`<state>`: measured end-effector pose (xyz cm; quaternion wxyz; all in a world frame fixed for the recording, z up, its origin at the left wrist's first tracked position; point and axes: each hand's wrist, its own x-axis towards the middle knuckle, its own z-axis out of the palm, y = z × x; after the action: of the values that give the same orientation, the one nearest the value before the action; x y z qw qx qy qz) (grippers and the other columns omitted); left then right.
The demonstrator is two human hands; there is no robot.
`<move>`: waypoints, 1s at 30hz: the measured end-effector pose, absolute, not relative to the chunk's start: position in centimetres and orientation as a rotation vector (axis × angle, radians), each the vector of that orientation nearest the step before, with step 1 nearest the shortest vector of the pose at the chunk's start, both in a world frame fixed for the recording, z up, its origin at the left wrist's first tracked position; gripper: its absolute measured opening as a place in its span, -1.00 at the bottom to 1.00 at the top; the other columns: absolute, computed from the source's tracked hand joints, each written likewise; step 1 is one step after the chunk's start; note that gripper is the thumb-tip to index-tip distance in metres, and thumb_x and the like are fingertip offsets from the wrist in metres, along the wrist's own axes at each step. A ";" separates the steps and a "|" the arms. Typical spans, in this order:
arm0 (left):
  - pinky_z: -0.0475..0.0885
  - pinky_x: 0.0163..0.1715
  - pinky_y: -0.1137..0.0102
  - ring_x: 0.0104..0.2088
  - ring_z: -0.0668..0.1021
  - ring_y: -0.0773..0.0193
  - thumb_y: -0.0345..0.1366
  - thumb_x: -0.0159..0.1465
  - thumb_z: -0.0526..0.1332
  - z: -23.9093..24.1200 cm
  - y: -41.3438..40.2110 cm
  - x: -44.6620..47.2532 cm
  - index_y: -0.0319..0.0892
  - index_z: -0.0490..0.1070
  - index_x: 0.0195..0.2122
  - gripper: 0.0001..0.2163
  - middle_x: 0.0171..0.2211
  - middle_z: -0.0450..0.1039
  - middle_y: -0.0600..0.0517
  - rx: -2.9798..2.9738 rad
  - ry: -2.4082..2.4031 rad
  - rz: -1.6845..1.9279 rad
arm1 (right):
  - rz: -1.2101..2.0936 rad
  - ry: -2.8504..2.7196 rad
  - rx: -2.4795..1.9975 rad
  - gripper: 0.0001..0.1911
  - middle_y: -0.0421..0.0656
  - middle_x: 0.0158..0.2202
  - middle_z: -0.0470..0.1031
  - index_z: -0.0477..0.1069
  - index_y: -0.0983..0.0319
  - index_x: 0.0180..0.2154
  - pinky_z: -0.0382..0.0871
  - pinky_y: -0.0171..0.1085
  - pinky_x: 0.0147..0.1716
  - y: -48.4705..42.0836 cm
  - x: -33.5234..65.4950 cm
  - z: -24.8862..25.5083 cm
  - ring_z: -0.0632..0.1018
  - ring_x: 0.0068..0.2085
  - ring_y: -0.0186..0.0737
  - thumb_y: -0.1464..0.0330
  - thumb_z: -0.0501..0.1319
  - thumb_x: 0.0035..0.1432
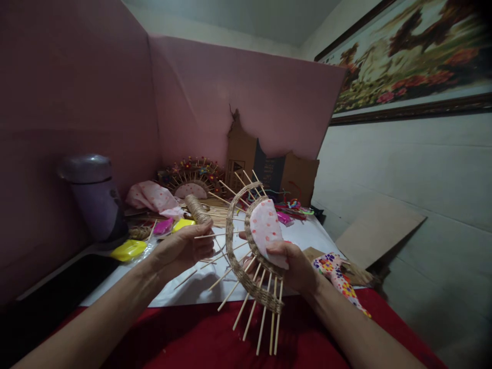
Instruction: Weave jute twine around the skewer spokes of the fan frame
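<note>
My right hand (294, 264) is closed on a half-round craft piece (246, 246): a pink dotted fabric pad ringed with woven jute and a fan of wooden skewers, with an outer woven band. It is held upright in front of me. My left hand (184, 246) is closed around the ends of skewers on the piece's left side, just below a spool of jute twine (197, 207).
A finished flowered piece (192, 177) leans at the back by pink cloths (154, 197). A purple bottle (96, 197) stands at left, yellow packets (128, 249) beside it. Cardboard boxes (269, 171) stand behind. Flowered fabric (338, 277) lies at right on the white table (311, 236).
</note>
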<state>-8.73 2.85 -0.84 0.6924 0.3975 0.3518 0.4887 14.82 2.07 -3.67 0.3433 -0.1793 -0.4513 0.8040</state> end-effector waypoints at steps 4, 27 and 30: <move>0.33 -0.46 0.48 -0.56 0.39 0.44 -0.40 -0.04 0.31 -0.5 3.0 -9.0 -0.25 0.46 -0.54 -0.95 -0.58 0.40 0.08 1.024 0.745 1.094 | 2.095 -1.182 -0.488 -0.42 -0.05 -0.43 0.53 0.18 0.33 0.05 0.36 -0.25 -0.42 2.3 14.8 -3.7 0.52 -0.46 -0.20 0.33 0.03 -0.07; 0.17 -0.48 0.43 -0.55 0.33 0.31 -0.25 -0.05 0.33 -0.3 3.0 -8.6 -0.10 0.50 -0.60 -0.93 -0.61 0.36 0.06 2.180 1.208 1.516 | 2.188 -1.313 -0.607 -0.58 0.04 -0.45 0.53 0.40 0.49 -0.20 0.37 -0.31 -0.49 2.9 15.6 -4.3 0.52 -0.47 -0.20 0.34 0.04 -0.06; 0.18 -0.51 0.44 -0.56 0.34 0.33 -0.26 -0.08 0.34 0.4 2.9 -8.9 -0.14 0.48 -0.63 -0.90 -0.63 0.37 0.06 2.061 1.197 1.453 | 2.146 -1.228 -0.602 -0.57 0.01 -0.45 0.53 0.38 0.47 -0.18 0.38 -0.33 -0.45 2.6 15.7 -3.9 0.52 -0.47 -0.24 0.39 0.07 -0.14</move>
<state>-8.92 2.92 0.42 0.1744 0.7270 0.4222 0.5126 15.68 2.62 -3.90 0.2940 -0.2260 -0.4612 0.8061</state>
